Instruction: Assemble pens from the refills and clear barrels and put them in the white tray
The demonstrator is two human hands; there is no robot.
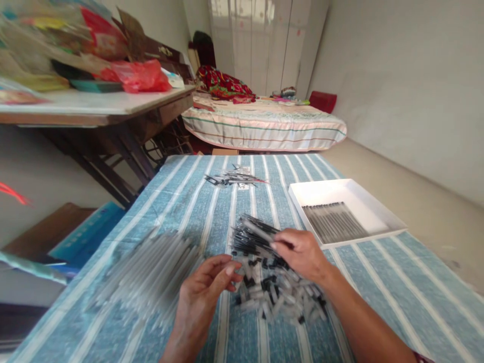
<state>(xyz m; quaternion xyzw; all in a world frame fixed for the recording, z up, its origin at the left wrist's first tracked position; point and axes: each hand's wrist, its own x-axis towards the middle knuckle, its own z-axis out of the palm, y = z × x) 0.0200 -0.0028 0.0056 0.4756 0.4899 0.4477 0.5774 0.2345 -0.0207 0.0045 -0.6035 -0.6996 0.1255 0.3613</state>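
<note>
Between the thumb and fingers of my right hand (302, 252) is a pen (259, 229) with a translucent grey barrel, pointing up and to the left over a pile of black refills (245, 239). My left hand (209, 282) is closed in a loose pinch beside the small parts; whatever it holds, if anything, is too small to make out. Below both hands lies a heap of clear and black pen caps and plugs (283, 297). Left of my left hand, many translucent pen barrels (151, 277) lie side by side, blurred.
At the right, a white box (381, 232) holds a row of pens (335, 222). Thin dark pieces (238, 177) lie at the far end of the striped tablecloth (181, 196). A side table (106, 103) with bags stands left; a bed (264, 123) is beyond.
</note>
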